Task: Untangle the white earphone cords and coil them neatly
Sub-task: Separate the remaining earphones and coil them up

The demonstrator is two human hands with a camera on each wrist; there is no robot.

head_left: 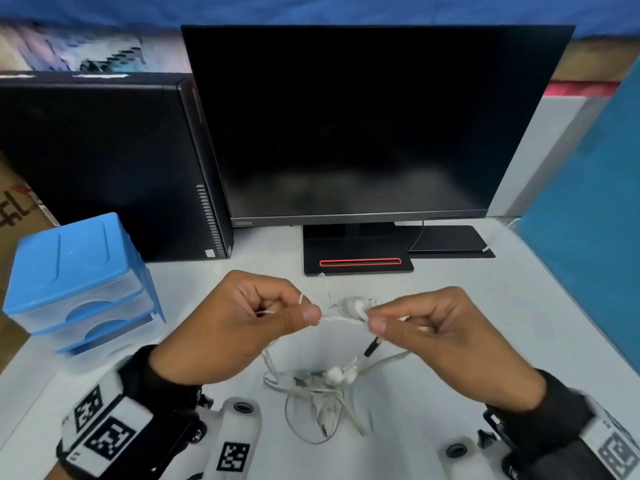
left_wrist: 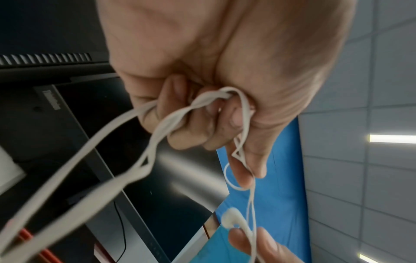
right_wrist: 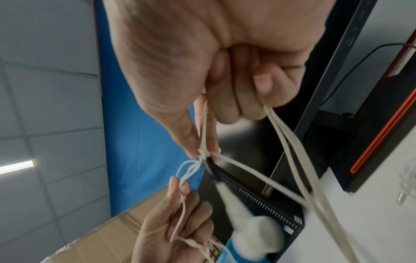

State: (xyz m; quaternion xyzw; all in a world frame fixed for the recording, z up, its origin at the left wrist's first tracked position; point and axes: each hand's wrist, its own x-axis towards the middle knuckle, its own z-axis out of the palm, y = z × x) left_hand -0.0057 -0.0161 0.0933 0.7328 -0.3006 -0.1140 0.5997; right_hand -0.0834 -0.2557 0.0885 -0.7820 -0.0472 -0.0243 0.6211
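A tangle of white earphone cords (head_left: 311, 386) hangs from both hands down to the white desk (head_left: 450, 306). My left hand (head_left: 242, 323) pinches a stretch of cord (left_wrist: 244, 113) between thumb and curled fingers. My right hand (head_left: 429, 327) pinches the cord (right_wrist: 203, 135) near an earbud (head_left: 358, 308). A short taut length (head_left: 341, 318) runs between the two hands. A black plug (head_left: 372, 348) dangles under the right hand. Two earbuds (head_left: 341, 375) lie in the knot below, and one blurred earbud (right_wrist: 258, 236) shows in the right wrist view.
A black monitor (head_left: 363, 123) on its stand (head_left: 356, 261) fills the back of the desk. A black computer tower (head_left: 104, 161) stands at the left, with a blue drawer unit (head_left: 79, 282) in front of it. A blue partition (head_left: 595, 220) rises at the right.
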